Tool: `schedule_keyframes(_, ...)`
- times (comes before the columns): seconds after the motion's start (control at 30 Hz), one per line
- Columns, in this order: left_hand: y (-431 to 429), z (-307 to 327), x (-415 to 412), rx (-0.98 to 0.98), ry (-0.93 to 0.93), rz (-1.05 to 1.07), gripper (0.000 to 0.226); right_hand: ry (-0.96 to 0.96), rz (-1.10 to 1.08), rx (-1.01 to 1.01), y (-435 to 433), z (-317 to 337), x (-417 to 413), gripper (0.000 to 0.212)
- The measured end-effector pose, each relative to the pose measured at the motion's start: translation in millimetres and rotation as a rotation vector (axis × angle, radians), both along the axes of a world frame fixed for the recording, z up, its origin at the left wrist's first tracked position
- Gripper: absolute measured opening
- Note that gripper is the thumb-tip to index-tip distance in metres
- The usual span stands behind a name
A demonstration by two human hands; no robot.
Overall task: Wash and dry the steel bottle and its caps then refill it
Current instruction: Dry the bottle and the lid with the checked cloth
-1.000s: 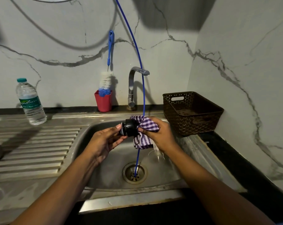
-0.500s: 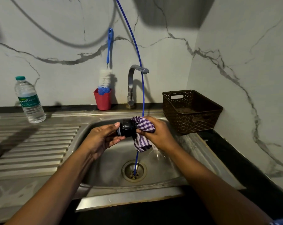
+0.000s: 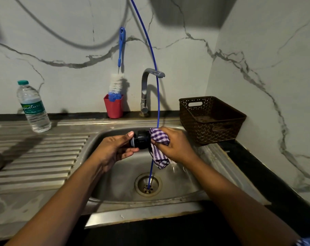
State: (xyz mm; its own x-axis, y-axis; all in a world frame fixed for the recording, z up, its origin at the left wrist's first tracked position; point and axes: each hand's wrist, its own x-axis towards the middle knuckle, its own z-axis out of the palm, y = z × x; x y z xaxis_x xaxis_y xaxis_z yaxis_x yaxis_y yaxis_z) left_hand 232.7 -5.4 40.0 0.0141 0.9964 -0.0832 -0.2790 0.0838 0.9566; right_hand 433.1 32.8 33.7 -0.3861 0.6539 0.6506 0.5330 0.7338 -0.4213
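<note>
black cap (image 3: 139,141) | over sink (image 3: 115,174), axis level, running left-right | left hand (image 3: 113,150) curled, pinching its left end | right hand (image 3: 175,146) wrapped around checked cloth (image 3: 158,150), pressed on cap's right end

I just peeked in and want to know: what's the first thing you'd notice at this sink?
Right in the middle, over the sink, the left hand holds a black cap while the right hand grips a purple checked cloth against it. A thin blue tube curves down from above, past the tap, into the drain. A brown basket stands right of the sink.
</note>
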Motion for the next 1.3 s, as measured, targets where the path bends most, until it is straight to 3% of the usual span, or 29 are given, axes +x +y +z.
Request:
schedule_keyframes(0.1, -1.8, -0.2, 0.4, 0.014, 0.018, -0.048, 0.034, -0.002, -0.028, -0.01, 2.8, 2.4, 2.6, 0.026)
schedule_keyframes(0.2, -0.2, -1.3, 2.2, 0.023, -0.01, -0.029, 0.026, 0.048, -0.02, -0.065, 3.2, 0.4, 2.7, 0.024)
schedule_keyframes(0.43, 2.8, -4.8, 5.0, 0.033, -0.031, 0.004, 0.028, 0.356, 0.113, -0.463, 6.4, -4.1, 2.3, 0.028)
schedule_keyframes(0.53, 2.6, -7.1, 6.5, 0.042, -0.026, -0.009, 0.03, 0.461, 0.207, -0.613, 6.9, -2.7, 7.7, 0.019)
schedule_keyframes(0.6, 2.7, -8.6, 7.8, 0.054, -0.028, -0.02, 0.032, 0.531, 0.201, -0.674, 7.4, -2.5, 9.6, 0.017)
schedule_keyframes(0.73, 5.7, -9.2, 2.7, 0.073, -0.054, 0.024, 0.023, 0.799, 0.075, -0.714, 10.6, 7.2, 16.8, 0.035)
schedule_keyframes(0.8, 6.3, -9.4, 2.0, 0.072, -0.065, 0.022, 0.021, 0.743, 0.111, -0.659, 5.1, 9.6, 14.3, 0.042)
schedule_keyframes(0.93, 4.7, -13.9, 8.0, 0.061, -0.047, -0.06, 0.021, 0.194, 0.212, -0.26, -4.1, -7.7, -14.0, 0.057)
schedule_keyframes(1.0, 4.4, -18.0, 8.1, 0.109, 0.044, -0.068, 0.024, 0.249, 0.175, -0.288, -1.2, -12.6, -22.7, 0.044)
schedule_keyframes(1.13, 2.7, -20.3, 14.2, 0.366, 0.243, -0.006, 0.032, 0.678, 0.128, -0.754, 2.6, -8.0, -26.5, 0.012)
schedule_keyframes(1.2, 2.5, -19.2, 18.7, 0.425, 0.294, 0.018, 0.034, 0.654, 0.109, -0.694, 2.7, -5.0, -23.4, 0.016)
schedule_keyframes(1.3, 4.6, -18.7, 19.0, 0.331, 0.24, 0.015, 0.026, 0.461, 0.174, -0.435, -2.7, -4.8, -14.6, 0.029)
